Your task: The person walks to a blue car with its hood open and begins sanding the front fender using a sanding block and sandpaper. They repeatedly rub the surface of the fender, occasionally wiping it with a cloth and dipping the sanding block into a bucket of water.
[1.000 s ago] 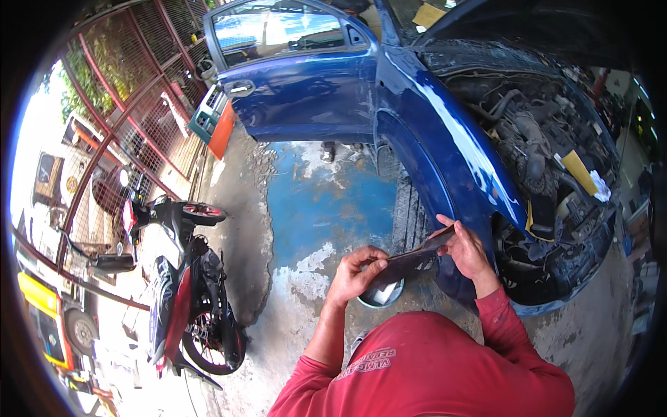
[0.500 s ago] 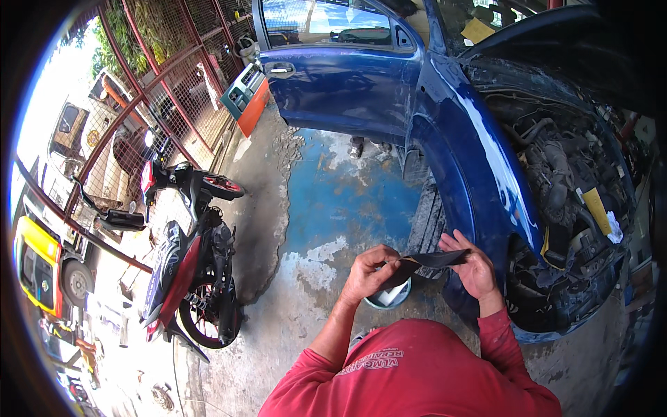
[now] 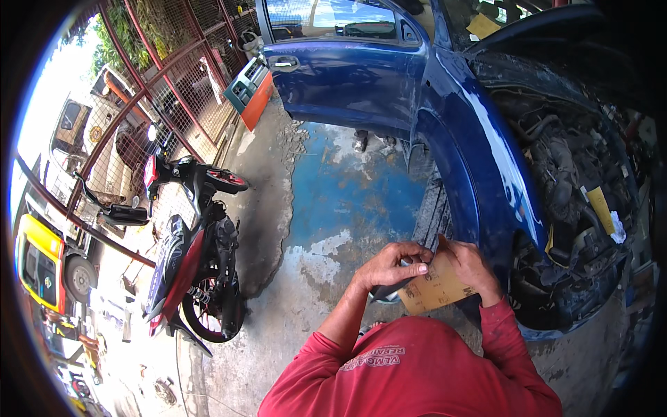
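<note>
Between my two hands is a sheet of sandpaper (image 3: 436, 286), its tan printed backing facing up. My left hand (image 3: 394, 267) pinches its left part, the thumb lying over the top near the edge. A dark grey abrasive face shows under that hand. On the other side, my right hand (image 3: 474, 270) grips the sheet's upper right part, with its fingers mostly hidden behind it. Just beyond stands the blue car's front fender (image 3: 451, 153), which carries a whitish patch (image 3: 497, 149). A round container on the floor is mostly covered by the sheet and my left hand.
The car's door (image 3: 347, 87) stands open ahead. At right, the engine bay (image 3: 563, 167) lies exposed under a raised hood (image 3: 556, 31), with a yellow sheet (image 3: 599, 207) inside. A red and black motorcycle (image 3: 198, 257) stands at left before a mesh fence (image 3: 156, 83).
The sandpaper has turned from dark and edge-on to its tan backing facing up. My right hand has gone from spread fingers to gripping it; my left hand has shifted slightly right.
</note>
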`<state>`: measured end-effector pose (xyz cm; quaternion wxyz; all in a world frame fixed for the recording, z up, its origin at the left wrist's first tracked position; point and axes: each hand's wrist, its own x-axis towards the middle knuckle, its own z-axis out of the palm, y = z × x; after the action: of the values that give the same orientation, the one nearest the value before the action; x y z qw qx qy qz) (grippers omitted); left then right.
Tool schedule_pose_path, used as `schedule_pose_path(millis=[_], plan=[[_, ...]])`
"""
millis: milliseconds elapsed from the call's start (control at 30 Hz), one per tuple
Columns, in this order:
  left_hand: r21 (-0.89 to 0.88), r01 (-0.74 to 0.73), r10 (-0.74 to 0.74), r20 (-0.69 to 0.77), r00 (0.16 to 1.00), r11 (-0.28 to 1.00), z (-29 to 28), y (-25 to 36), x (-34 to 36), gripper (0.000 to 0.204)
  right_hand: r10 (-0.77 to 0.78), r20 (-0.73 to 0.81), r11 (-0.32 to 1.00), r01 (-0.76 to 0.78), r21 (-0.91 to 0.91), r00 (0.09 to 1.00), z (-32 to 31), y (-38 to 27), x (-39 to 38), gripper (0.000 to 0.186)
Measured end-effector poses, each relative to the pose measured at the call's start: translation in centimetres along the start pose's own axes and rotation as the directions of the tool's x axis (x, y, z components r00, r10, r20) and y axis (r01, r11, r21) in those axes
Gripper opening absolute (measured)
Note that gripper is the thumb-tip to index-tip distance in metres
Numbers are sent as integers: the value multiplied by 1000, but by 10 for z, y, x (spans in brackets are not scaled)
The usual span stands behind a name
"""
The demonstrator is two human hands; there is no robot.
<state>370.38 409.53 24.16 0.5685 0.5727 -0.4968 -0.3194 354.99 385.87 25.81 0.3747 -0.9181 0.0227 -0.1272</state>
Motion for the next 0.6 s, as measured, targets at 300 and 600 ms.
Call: schedule_pose_path(millis=[300,600], plan=[[247,97,-42,-219,975,964,4,7,5,53,-7,45,991,13,-131,999,8,-7,-3,23],[531,10,120,-209,971,848,24,3,5,30,356,-141,911,-310,270,924,28,36,-8,14]])
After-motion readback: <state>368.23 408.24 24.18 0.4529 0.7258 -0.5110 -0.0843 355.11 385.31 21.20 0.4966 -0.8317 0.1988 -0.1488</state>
